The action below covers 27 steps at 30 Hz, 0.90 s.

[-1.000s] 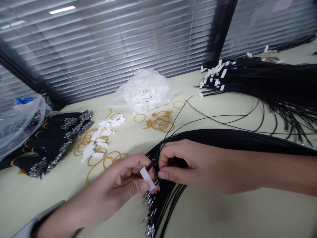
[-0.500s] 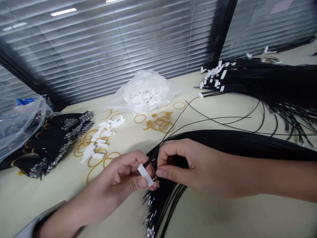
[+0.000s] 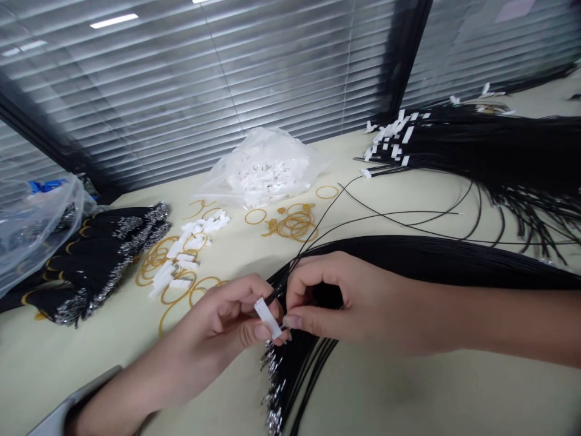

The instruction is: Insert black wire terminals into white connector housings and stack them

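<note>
White and oblong, the small plastic connector sits clamped in your left hand above the desk; your right hand curls just beside it, grip unclear, over the bundle of thin black cables.

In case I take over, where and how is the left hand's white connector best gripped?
Probably pinch the white connector near its upper end, from the camera side: it slants, that face uncovered, with the left thumb at its lower end.
</note>
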Available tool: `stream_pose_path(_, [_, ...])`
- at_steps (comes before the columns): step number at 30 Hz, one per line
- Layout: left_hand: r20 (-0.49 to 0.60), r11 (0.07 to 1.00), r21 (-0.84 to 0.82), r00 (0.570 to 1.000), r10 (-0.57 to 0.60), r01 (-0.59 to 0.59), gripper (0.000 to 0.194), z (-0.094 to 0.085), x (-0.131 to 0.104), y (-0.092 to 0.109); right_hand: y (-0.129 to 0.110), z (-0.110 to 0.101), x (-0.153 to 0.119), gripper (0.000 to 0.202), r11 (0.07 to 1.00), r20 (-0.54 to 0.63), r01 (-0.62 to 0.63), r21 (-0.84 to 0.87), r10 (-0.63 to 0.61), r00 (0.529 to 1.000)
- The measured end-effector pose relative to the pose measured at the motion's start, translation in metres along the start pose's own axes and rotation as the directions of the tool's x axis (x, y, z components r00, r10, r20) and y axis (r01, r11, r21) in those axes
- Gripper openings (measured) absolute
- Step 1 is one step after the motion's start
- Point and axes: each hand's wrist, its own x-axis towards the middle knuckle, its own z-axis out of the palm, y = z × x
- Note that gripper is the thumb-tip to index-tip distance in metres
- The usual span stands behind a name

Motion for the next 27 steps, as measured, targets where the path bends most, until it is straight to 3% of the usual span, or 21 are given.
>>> stream_pose_path(7, [-0.026, 0.999, -0.032, 1.000, 0.013, -0.013, 0.009, 0.005, -0.001, -0.004, 0.007, 0.006, 0.002, 0.010, 0.988, -0.014, 0.131, -0.083, -0.132, 0.991])
stream_pose_path(12, [-0.020, 0.999, 0.045, 1.000, 0.014, -0.013, 0.007, 0.007, -0.001, -0.004, 0.011, 0.009, 0.004, 0.007, 0.967, -0.059, 0.217, -0.130, -0.226, 0.972])
stream_pose_path(17, [-0.097, 0.992, 0.118, 0.994, 0.052, -0.040, 0.010, 0.008, 0.001, 0.000, 0.003, 0.004, 0.004, 0.011, 0.974, -0.122, 0.162, -0.159, -0.182, 0.976])
stream_pose_path(20, [-0.222, 0.974, 0.204, 0.964, 0.146, -0.100, 0.011, 0.005, 0.001, 0.001, -0.003, -0.004, 0.003, 0.016, 0.982, -0.118, 0.124, -0.141, -0.141, 0.983])
stream_pose_path(23, [-0.301, 0.855, 0.480, 0.879, 0.371, -0.197, 0.044, 0.001, -0.001, 0.000, -0.005, -0.009, 0.002, 0.022, 0.987, -0.092, 0.109, -0.114, -0.120, 0.988])
stream_pose_path(25, [-0.202, 0.660, 0.715, 0.835, 0.512, -0.232, 0.047, -0.001, -0.004, 0.000, -0.004, -0.009, 0.002, 0.024, 0.992, -0.070, 0.093, -0.082, -0.099, 0.993])
stream_pose_path(27, [-0.052, 0.452, 0.851, 0.815, 0.577, -0.266, 0.043, -0.002, -0.006, 0.001, -0.005, -0.008, 0.002, 0.025, 0.993, -0.050, 0.093, -0.067, -0.096, 0.994])
